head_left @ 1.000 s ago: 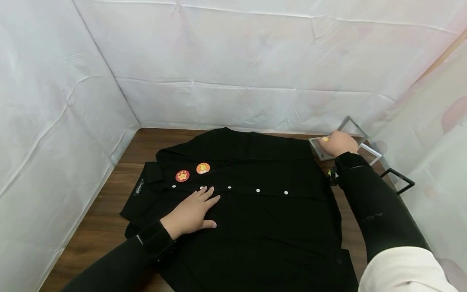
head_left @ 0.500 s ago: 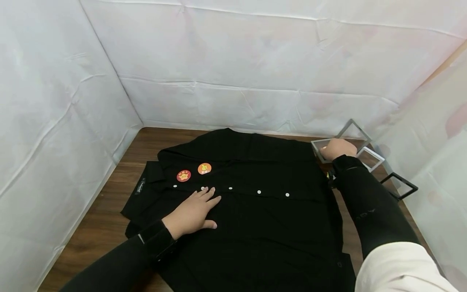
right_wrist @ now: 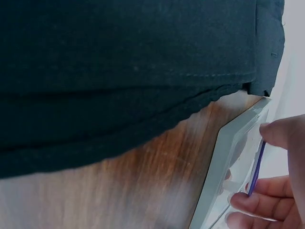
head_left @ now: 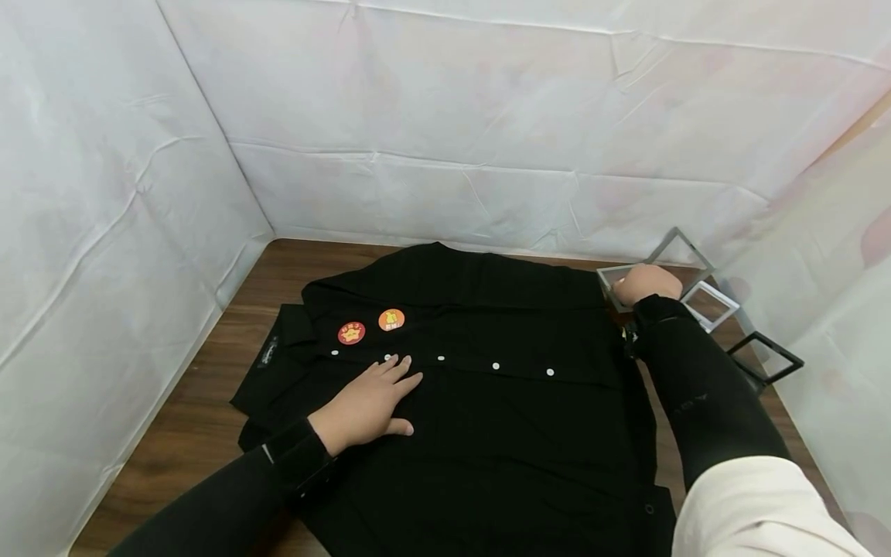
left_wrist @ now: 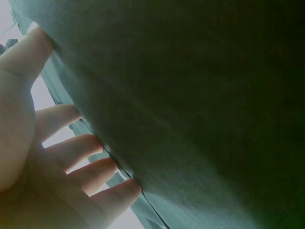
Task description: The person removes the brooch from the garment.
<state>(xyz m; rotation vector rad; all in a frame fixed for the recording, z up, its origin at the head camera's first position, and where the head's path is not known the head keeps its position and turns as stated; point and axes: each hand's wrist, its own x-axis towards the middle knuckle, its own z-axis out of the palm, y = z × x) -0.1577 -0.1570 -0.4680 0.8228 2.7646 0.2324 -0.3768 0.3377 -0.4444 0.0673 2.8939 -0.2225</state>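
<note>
A black button-up shirt (head_left: pixel 529 433) lies spread out, its collar toward the left. Two round patches, one red (head_left: pixel 351 333) with a star and one orange (head_left: pixel 391 319), sit on its front. My left hand (head_left: pixel 365 406) rests on the shirt beside the white button row, fingers spread; the left wrist view shows its fingertips touching the cloth. At the far right, my right hand (head_left: pixel 647 285) is over a grey-framed clear case (right_wrist: pixel 221 157). Between thumb and fingers it pinches a thin flat piece with a purple edge (right_wrist: pixel 256 169), seen edge-on. Its face is hidden.
A white-framed case (head_left: pixel 710 304) and a black-framed case (head_left: pixel 764 358) stand along the right side, the black one's lid raised. White sheeted walls (head_left: pixel 487 116) enclose the brown wooden tabletop (head_left: pixel 209 348) at the back and sides.
My right hand has turned slightly and sunk a little at the grey case; the yellow spot visible in its grasp earlier no longer shows. The left hand stays on the shirt. The view shifts slightly.
</note>
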